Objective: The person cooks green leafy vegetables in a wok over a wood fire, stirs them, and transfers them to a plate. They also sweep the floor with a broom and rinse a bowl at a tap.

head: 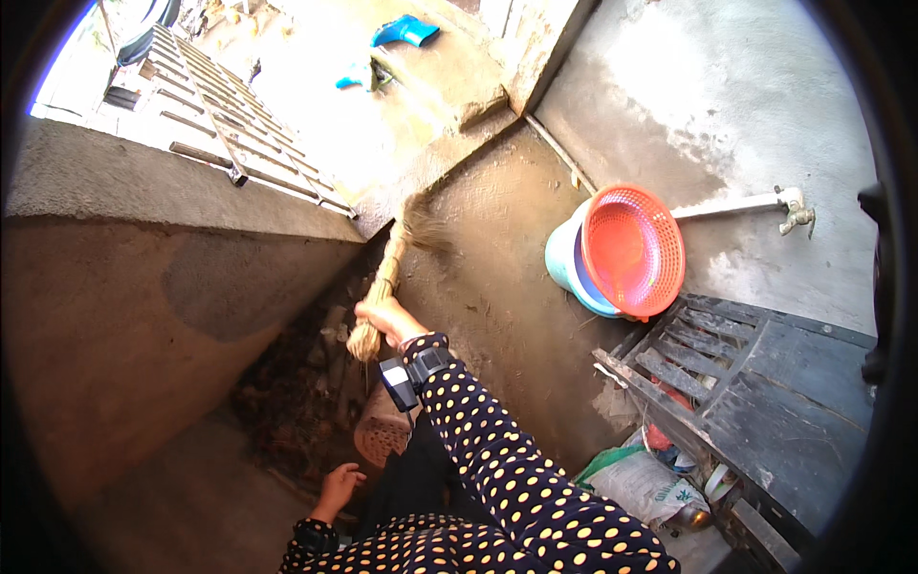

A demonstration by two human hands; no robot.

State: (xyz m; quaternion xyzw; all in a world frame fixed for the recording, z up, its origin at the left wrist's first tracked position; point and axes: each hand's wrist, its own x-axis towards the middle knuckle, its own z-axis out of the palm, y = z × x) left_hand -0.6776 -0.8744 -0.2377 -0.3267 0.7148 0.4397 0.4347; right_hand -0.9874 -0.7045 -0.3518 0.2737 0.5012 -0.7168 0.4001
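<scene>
My right hand [391, 321] is closed round the bound straw handle of a hand broom [387, 269]. The broom points away from me, and its blurred bristles are over the wet concrete floor [488, 287] near the raised doorway edge. My left hand [338, 488] hangs low at the left with fingers a little apart and nothing in it. Close to it is a perforated clay-coloured cylinder [381, 430], partly hidden by my dark trousers. Firewood and dark litter [330, 351] lie along the foot of the left wall.
An orange plastic colander [635, 251] leans on a light blue bucket [563, 251], near a tap [796, 215] on the right wall. A dark wooden cabinet [796, 416] and a white sack [638, 484] are at the right. Outside lie blue boots [405, 31]; a ladder [208, 107] rests over the left wall.
</scene>
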